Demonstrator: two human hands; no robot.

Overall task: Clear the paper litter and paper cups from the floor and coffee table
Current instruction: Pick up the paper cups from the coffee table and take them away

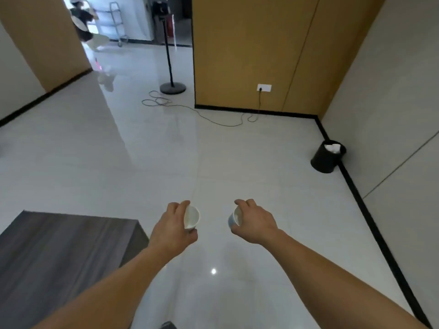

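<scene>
The left hand (174,224) is closed around a white paper cup (191,217), fingers wrapped on its wall just below the rim; the right hand (255,222) grips a second paper cup (235,218) the same way, both held out over the glossy floor (166,162). Such cups are probably light, thin and easily crushed, so a gentle hold near the stiffer rim suits. Any print on them is too blurred to read. The dark tabletop (59,245) sits to the left; a black bin (327,157) holding white paper stands well apart by the right wall.
</scene>
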